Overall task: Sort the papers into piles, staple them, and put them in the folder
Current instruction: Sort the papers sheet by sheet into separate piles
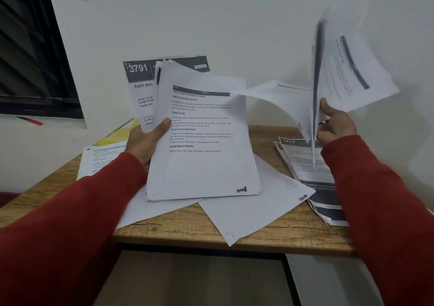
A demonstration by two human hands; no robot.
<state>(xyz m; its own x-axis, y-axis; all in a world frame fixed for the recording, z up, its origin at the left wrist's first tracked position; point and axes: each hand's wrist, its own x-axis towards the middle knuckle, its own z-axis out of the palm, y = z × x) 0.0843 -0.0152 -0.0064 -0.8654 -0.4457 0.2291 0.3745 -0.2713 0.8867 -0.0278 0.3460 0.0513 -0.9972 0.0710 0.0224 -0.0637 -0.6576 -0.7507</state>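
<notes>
A person in red sleeves sits at a wooden desk pushed against a white wall, sorting printed pages. The left hand is closed on a thick stack of papers, thumb pressed across the front of the top sheet and fingers hidden behind, holding it upright and tilted toward the viewer; the top page is headed "Office Desk Pre-Meeting Tidying". The right hand is raised to the right, pinching a few loose sheets by their lower edge; these are blurred and fan upward. On the desk, a pile with dark headers lies at the right, just under the right forearm, a smaller pile lies at the left edge, and two blank-side-up sheets sprawl in the middle, one hanging over the front edge. A yellow item shows behind the left hand, possibly the folder; no stapler is visible. A red pen rests on the window ledge. The paper looks light, floppy and slippery sheet against sheet, so a stack is probably best gripped along one side edge with the thumb on top, and single sheets lifted by a corner.
</notes>
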